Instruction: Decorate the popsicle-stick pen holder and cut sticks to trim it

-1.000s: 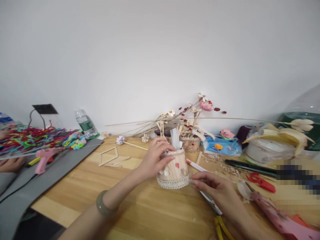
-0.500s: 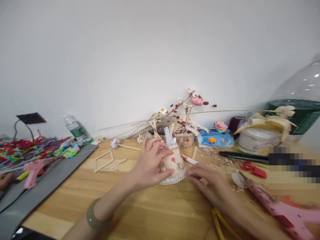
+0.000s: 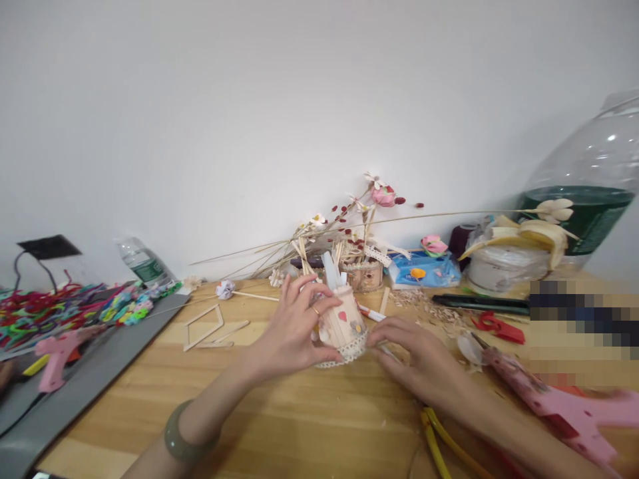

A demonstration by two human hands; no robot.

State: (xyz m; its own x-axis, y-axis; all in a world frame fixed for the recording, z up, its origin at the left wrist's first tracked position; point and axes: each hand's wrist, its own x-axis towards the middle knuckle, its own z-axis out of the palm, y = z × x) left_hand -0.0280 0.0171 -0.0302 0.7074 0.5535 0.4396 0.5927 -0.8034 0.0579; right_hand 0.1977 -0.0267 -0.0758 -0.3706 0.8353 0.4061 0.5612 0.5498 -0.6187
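A small wooden craft-stick pot [image 3: 340, 320] stands on the table, decorated with a red heart, a flower and white lace trim [image 3: 344, 351] round its base. My left hand [image 3: 289, 329] wraps its left side, thumb low by the lace and fingers higher up. Pale strips [image 3: 330, 269] stick out of the pot's top. Just to its right, the fingers of my right hand [image 3: 417, 352] are bent together close to the lace. Something thin and pale shows between that thumb and fingers, too small to name. Behind that hand lies a white pen-like stick [image 3: 372, 313].
Pink glue guns lie at right [image 3: 554, 396] and left [image 3: 57, 359], with yellow-handled pliers [image 3: 434, 439] in front. Dried flowers [image 3: 344, 213], a blue tissue pack [image 3: 424, 271] and a tub with banana peel [image 3: 509, 266] line the wall. A stick frame [image 3: 202, 326] lies left.
The view has shifted slightly, so things appear a little further left. The left hand stays on the pot. A thin pale thing now shows between the right hand's fingers.
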